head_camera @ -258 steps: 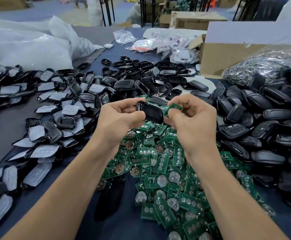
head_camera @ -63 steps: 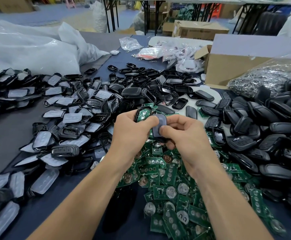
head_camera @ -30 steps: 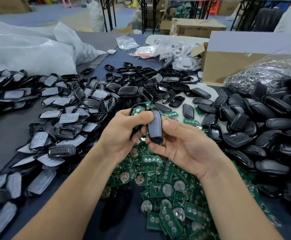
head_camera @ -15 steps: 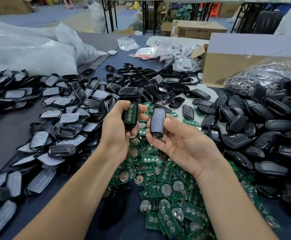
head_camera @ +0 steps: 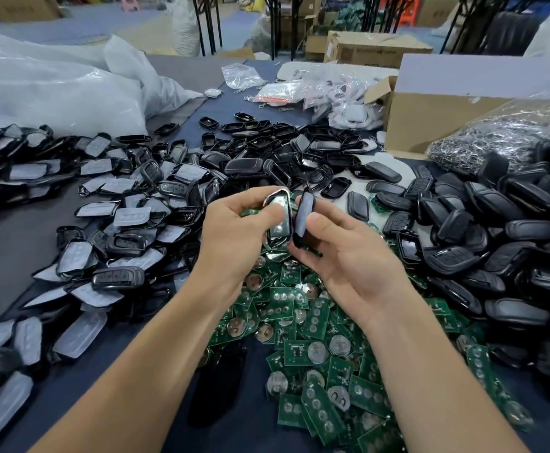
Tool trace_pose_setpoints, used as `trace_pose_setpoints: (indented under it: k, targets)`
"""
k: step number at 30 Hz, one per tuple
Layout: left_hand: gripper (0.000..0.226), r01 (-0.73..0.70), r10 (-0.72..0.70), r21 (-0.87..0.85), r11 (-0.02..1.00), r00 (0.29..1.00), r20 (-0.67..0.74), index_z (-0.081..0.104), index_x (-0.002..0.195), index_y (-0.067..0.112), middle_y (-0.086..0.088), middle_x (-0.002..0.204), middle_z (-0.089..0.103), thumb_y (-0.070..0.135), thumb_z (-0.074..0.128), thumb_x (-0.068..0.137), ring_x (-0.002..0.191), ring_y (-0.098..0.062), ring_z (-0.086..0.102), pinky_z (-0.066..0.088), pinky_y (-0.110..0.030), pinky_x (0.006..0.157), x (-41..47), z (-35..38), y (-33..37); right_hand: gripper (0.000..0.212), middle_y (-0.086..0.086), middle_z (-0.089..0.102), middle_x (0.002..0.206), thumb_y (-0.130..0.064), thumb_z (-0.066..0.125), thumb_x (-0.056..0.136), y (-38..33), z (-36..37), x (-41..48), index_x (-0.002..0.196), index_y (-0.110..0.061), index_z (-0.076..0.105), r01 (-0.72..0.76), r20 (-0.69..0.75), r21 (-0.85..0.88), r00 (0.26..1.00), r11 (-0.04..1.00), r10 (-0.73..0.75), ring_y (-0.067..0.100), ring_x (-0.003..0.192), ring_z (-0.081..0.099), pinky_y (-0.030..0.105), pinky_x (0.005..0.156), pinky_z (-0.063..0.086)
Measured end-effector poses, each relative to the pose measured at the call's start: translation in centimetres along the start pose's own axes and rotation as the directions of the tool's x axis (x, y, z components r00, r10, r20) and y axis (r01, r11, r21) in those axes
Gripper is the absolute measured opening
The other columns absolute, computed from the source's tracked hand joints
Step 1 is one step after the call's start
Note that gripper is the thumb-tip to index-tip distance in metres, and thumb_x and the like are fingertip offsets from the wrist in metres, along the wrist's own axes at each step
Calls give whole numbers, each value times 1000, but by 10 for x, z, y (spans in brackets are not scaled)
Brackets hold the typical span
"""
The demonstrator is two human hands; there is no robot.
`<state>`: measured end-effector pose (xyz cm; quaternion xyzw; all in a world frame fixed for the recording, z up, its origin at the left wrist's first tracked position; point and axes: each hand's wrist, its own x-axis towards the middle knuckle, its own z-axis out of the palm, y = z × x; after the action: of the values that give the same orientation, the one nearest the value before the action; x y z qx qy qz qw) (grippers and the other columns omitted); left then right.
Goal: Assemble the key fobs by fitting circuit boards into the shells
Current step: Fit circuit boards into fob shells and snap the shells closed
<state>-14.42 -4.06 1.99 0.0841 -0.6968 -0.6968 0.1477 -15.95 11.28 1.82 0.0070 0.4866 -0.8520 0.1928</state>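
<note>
Above the board pile (head_camera: 300,322), mid-table: one fob in two halves, held in the air.

Left hand (head_camera: 231,243): fingers and thumb curled round a shell (head_camera: 273,195), open face toward the camera, with a green board (head_camera: 280,220) seated inside.

Right hand (head_camera: 352,259): thumb and fingers pinch a black cover (head_camera: 303,217), held on edge.

Change: half a second ago the halves stood apart with a clear gap. Now their long edges lie just beside each other; whether they touch cannot be told. Board-fitting looks done for this fob, and closing the cover over the shell appears to be the step in hand.

Edges: cover heap (head_camera: 496,243) close on the right. Padded shells (head_camera: 126,220) on the left. Box (head_camera: 437,125) and bags (head_camera: 54,93) well back.

Room: free air above the pile where the hands work. A bare patch of table (head_camera: 9,250) at near left is a likely spot for setting the fob down.
</note>
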Motion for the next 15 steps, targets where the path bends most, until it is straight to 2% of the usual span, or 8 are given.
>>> trace_pose_setpoints:
  k: [1, 3, 6, 8, 10, 12, 15]
  targets:
    - [29, -4, 5, 17, 1000, 1000, -13, 84, 92, 33, 12, 72, 74, 5, 77, 89, 52, 0, 55, 45, -13, 52, 0, -1, 0, 24, 15, 74, 119, -1, 61, 99, 1, 2, 0, 120, -8, 71, 22, -18, -47, 1000, 999, -23, 20, 100, 72, 38, 88, 63]
    - [27, -14, 16, 55, 998, 999, -45, 84, 89, 35, 8, 72, 75, 8, 83, 82, 50, -7, 57, 48, -21, 51, 0, -2, -1, 24, 10, 73, 114, -1, 63, 99, 4, 4, 0, 118, -12, 72, 74, -52, -166, 995, 983, -84, 17, 99, 72, 40, 92, 62]
    - [26, -51, 65, 138, 989, 993, -101, 82, 90, 42, 8, 74, 77, 21, 83, 75, 50, -12, 64, 55, -31, 52, 1, -2, -3, 26, -10, 77, 99, -5, 71, 95, 8, 4, 1, 109, -27, 75, 180, -60, -376, 974, 909, -218, 8, 93, 73, 26, 80, 60]
    - [30, -74, 96, 182, 980, 989, -117, 81, 95, 46, 13, 76, 76, 24, 82, 76, 50, -13, 66, 61, -34, 53, 0, -1, -5, 28, -15, 78, 96, -9, 73, 92, 9, 5, 0, 101, -35, 74, 249, -25, -501, 953, 829, -301, 1, 90, 73, 20, 75, 57]
    - [32, -89, 116, 215, 973, 986, -117, 80, 97, 51, 17, 79, 76, 25, 81, 78, 49, -12, 67, 61, -33, 52, -2, -1, -5, 29, -17, 78, 96, -9, 75, 88, 12, 6, 1, 100, -36, 74, 300, 8, -588, 931, 751, -365, 1, 91, 73, 22, 80, 58]
    - [31, -89, 111, 210, 974, 990, -91, 81, 99, 47, 16, 83, 78, 20, 82, 82, 51, -13, 70, 59, -27, 50, -3, 0, -5, 28, -17, 78, 95, -10, 76, 86, 14, 6, 1, 103, -32, 75, 321, 20, -650, 913, 689, -407, 2, 93, 73, 24, 85, 59]
    - [29, -23, 24, 96, 995, 1000, -14, 84, 102, 32, 2, 86, 81, 8, 74, 88, 55, -17, 71, 59, -27, 54, -2, 1, -3, 27, -18, 77, 90, -14, 80, 83, 14, 5, 0, 105, -29, 77, 315, -19, -724, 880, 613, -474, -5, 91, 70, 11, 83, 54]
